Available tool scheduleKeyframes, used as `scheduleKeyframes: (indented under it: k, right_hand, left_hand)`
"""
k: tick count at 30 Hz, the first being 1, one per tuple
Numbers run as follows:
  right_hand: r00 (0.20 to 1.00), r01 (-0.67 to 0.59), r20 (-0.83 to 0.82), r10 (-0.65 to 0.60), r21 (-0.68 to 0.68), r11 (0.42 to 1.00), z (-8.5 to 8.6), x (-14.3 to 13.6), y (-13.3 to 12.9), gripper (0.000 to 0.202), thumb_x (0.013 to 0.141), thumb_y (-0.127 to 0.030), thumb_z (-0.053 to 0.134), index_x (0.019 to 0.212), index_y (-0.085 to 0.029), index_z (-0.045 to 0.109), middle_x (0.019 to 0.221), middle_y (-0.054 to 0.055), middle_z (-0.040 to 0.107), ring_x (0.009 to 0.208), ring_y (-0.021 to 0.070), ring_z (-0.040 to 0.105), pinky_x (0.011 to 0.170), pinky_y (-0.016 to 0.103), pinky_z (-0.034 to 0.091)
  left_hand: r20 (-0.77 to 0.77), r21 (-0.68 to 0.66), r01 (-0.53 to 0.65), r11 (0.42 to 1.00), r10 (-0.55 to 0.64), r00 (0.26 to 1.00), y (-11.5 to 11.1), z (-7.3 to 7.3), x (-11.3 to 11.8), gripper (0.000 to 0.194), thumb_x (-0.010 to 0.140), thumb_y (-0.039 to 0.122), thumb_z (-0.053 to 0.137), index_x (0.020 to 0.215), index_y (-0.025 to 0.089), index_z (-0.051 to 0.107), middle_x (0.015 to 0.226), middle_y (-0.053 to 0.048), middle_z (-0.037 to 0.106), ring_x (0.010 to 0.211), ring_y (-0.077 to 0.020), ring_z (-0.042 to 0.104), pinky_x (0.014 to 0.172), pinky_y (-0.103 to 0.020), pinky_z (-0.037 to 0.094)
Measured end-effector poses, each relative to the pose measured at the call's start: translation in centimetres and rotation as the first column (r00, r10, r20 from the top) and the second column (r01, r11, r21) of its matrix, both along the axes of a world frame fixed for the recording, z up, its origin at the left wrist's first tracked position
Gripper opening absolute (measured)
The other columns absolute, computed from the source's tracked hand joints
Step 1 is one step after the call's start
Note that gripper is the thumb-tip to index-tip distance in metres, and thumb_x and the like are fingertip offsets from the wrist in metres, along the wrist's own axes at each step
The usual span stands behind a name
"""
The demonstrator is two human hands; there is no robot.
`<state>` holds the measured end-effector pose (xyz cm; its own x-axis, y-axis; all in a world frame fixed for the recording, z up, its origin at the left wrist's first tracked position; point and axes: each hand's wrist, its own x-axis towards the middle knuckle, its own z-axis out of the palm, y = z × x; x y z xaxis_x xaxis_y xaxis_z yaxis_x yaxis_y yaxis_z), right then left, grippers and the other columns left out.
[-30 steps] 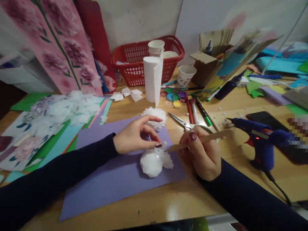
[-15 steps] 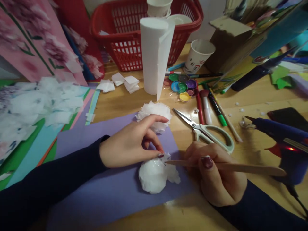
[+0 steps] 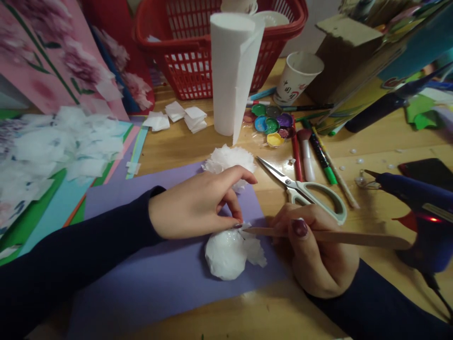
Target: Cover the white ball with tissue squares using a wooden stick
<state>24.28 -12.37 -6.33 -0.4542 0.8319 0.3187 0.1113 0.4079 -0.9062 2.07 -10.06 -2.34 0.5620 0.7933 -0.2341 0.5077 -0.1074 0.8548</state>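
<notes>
A rounded white paper ball (image 3: pixel 225 256) lies on a purple sheet (image 3: pixel 148 283), with thin white petals (image 3: pixel 255 250) at its right side. My left hand (image 3: pixel 198 203) is over the sheet, thumb and a fingertip pinched together at the ball's top edge, on a bit of white paper. In my right hand (image 3: pixel 318 250) is a pointed wooden stick (image 3: pixel 357 239), its tip touching the paper beside my left thumb. Behind my left hand sits a ruffled white paper flower (image 3: pixel 230 159), partly covered by the fingers.
Open scissors (image 3: pixel 300 186) lie right of the flower. A blue glue gun (image 3: pixel 417 198) with a red light stands at the right. Behind are a white paper roll (image 3: pixel 230 75), red basket (image 3: pixel 184 61), paint pots (image 3: pixel 272 125) and paper cup (image 3: pixel 299 78). White tissue pieces (image 3: pixel 53 146) cover the left.
The whole view has shifted slightly. Both hands keep nearly the same pose at the ball, and the stick's tip still rests by my left thumb.
</notes>
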Motion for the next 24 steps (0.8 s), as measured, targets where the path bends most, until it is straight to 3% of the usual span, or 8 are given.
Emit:
scheduleKeyframes:
  k: [12,24]
  right_hand:
    - [0.996,0.016,0.091,-0.012,-0.04,0.999,0.15,-0.23,-0.04,0.012,0.095,-0.02,0.045,0.085,-0.023,0.053,0.077,0.004,0.06,0.057,0.0122,0.055,0.04,0.024,0.036]
    - [0.984,-0.022,0.175,0.021,0.006,1.0,0.23,-0.43,0.26,0.012,0.094,-0.018,0.046,0.085,-0.022,0.053,0.069,0.001,0.059,0.054,0.0105,0.051,0.044,0.024,0.037]
  left_hand:
    - [-0.013,0.014,0.041,0.999,-0.041,0.999,0.32,-0.12,0.03,0.056,0.077,0.007,0.064,0.128,0.019,0.044,0.082,0.003,0.074,0.059,-0.0109,0.057,0.061,-0.022,0.042]
    - [-0.014,-0.016,0.038,0.999,-0.038,0.999,0.39,-0.26,-0.06,0.053,0.079,0.006,0.061,0.127,0.02,0.045,0.085,0.001,0.076,0.067,-0.0125,0.066,0.062,-0.022,0.044]
